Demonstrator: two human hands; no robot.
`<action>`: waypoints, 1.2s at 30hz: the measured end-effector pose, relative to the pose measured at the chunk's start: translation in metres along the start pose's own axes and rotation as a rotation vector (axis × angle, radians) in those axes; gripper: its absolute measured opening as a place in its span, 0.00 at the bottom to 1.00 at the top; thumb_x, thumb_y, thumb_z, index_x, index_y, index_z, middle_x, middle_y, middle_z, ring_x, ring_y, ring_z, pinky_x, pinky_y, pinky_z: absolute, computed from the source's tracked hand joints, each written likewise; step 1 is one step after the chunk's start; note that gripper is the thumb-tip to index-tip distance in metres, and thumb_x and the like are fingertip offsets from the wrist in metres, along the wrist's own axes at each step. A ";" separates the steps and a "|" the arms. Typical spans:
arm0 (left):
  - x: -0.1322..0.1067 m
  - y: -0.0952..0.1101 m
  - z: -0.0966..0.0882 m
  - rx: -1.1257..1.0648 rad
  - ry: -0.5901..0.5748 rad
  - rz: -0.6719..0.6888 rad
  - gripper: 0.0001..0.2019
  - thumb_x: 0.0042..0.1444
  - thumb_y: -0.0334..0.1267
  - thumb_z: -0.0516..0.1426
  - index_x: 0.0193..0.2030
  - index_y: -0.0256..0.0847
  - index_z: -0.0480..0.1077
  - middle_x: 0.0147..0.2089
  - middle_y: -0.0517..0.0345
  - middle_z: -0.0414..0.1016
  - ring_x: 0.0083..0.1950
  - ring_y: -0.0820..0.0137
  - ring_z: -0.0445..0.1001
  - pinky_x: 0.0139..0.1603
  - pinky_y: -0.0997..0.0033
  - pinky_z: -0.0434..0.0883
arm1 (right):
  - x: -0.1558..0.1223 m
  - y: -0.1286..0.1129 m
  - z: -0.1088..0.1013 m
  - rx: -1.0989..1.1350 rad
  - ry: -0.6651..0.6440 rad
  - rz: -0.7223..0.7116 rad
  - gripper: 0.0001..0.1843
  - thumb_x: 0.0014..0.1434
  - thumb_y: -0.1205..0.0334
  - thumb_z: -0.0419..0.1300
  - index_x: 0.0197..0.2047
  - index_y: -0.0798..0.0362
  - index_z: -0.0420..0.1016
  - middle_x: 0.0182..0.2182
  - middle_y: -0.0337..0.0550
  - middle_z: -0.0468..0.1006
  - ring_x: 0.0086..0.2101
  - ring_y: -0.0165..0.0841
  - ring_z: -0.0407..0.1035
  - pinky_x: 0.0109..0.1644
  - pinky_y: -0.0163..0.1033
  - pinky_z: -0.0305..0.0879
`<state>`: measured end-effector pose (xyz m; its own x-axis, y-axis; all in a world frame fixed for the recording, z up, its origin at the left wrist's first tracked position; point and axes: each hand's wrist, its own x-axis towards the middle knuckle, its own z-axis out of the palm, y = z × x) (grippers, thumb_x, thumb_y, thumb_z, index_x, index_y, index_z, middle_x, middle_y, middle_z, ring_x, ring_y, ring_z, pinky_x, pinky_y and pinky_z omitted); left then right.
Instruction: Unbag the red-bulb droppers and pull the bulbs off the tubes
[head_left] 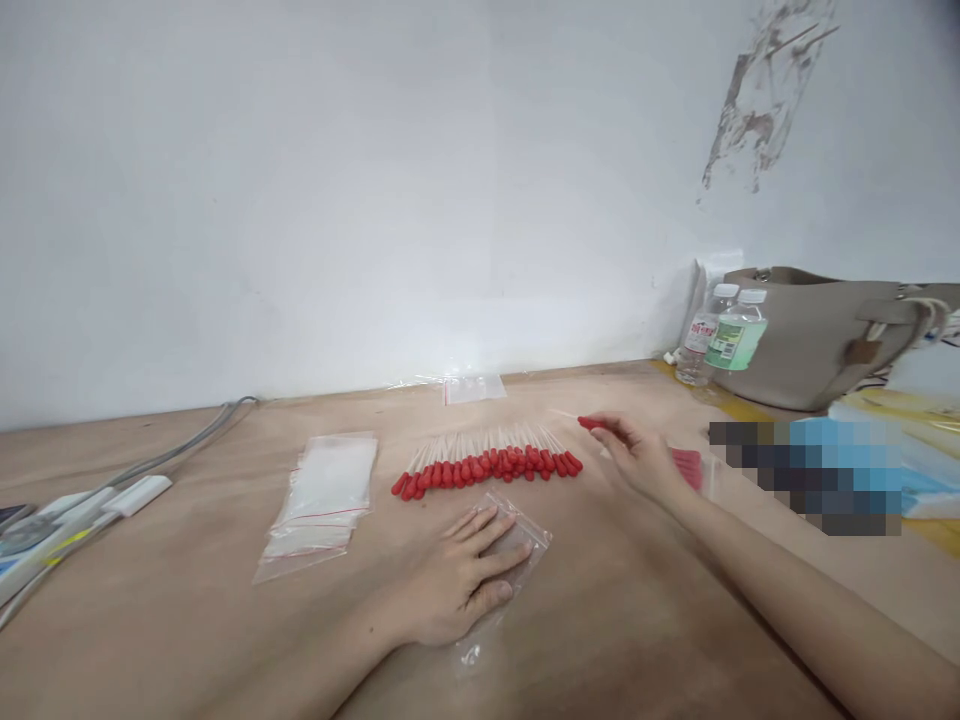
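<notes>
A row of red-tipped sticks (487, 466) lies side by side on the wooden table (187, 640). My right hand (641, 458) pinches one red-tipped stick (590, 423) just past the right end of the row. My left hand (457, 575) lies flat, fingers spread, on a small clear zip bag (536, 545) in front of the row. More red-tipped sticks (688, 467) lie partly hidden behind my right hand.
A stack of empty clear zip bags (324, 500) lies left of the row, another clear bag (472, 388) by the wall. Two water bottles (724, 335) and a grey handbag (817, 335) stand at the back right. Cables and a white adapter (135, 494) lie at far left.
</notes>
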<state>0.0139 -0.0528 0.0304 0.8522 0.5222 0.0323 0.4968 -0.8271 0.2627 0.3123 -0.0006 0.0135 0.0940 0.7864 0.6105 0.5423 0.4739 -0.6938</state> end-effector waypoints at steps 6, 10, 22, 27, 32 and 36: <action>-0.001 0.005 0.021 -0.051 0.146 -0.250 0.21 0.61 0.47 0.43 0.61 0.50 0.53 0.66 0.54 0.47 0.66 0.56 0.44 0.61 0.47 0.49 | -0.014 0.005 0.026 -0.296 -0.174 -0.258 0.15 0.60 0.60 0.46 0.45 0.52 0.69 0.40 0.47 0.75 0.42 0.35 0.69 0.47 0.45 0.64; 0.001 0.007 0.015 -0.154 0.377 -0.332 0.14 0.60 0.41 0.45 0.50 0.44 0.64 0.56 0.52 0.60 0.59 0.61 0.58 0.57 0.54 0.59 | -0.015 0.006 0.030 -0.353 -0.291 -0.286 0.14 0.60 0.59 0.48 0.46 0.51 0.69 0.42 0.47 0.74 0.42 0.36 0.68 0.47 0.45 0.64; -0.002 -0.013 -0.002 -0.486 0.374 -0.514 0.11 0.40 0.28 0.59 0.32 0.39 0.65 0.37 0.59 0.60 0.32 0.74 0.64 0.32 0.73 0.67 | -0.003 0.003 -0.014 -0.864 -0.025 0.108 0.16 0.58 0.58 0.47 0.42 0.53 0.72 0.43 0.52 0.72 0.46 0.46 0.62 0.48 0.54 0.53; -0.006 -0.011 -0.018 -0.475 0.328 -0.487 0.08 0.41 0.31 0.59 0.31 0.41 0.68 0.33 0.62 0.65 0.28 0.75 0.63 0.29 0.76 0.65 | 0.013 0.031 -0.054 -0.995 -0.185 0.553 0.28 0.48 0.46 0.56 0.51 0.49 0.66 0.50 0.55 0.65 0.49 0.55 0.57 0.43 0.61 0.54; -0.030 -0.048 -0.070 -0.572 0.357 -0.500 0.12 0.44 0.40 0.59 0.37 0.38 0.68 0.34 0.60 0.70 0.33 0.71 0.68 0.32 0.75 0.66 | 0.021 0.054 -0.072 -0.815 -0.331 0.712 0.35 0.41 0.45 0.62 0.51 0.53 0.65 0.45 0.55 0.70 0.48 0.52 0.61 0.43 0.56 0.58; -0.060 -0.097 -0.094 -0.388 0.564 -0.764 0.15 0.47 0.40 0.56 0.41 0.37 0.63 0.38 0.63 0.67 0.32 0.76 0.67 0.32 0.79 0.63 | 0.021 0.054 -0.074 -0.697 -0.423 0.686 0.24 0.35 0.45 0.64 0.32 0.54 0.72 0.31 0.49 0.75 0.37 0.46 0.68 0.34 0.45 0.63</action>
<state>-0.1004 0.0154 0.0940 0.0793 0.9859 0.1476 0.7020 -0.1603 0.6939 0.4051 0.0121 0.0168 0.3358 0.9363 -0.1025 0.8543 -0.3486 -0.3855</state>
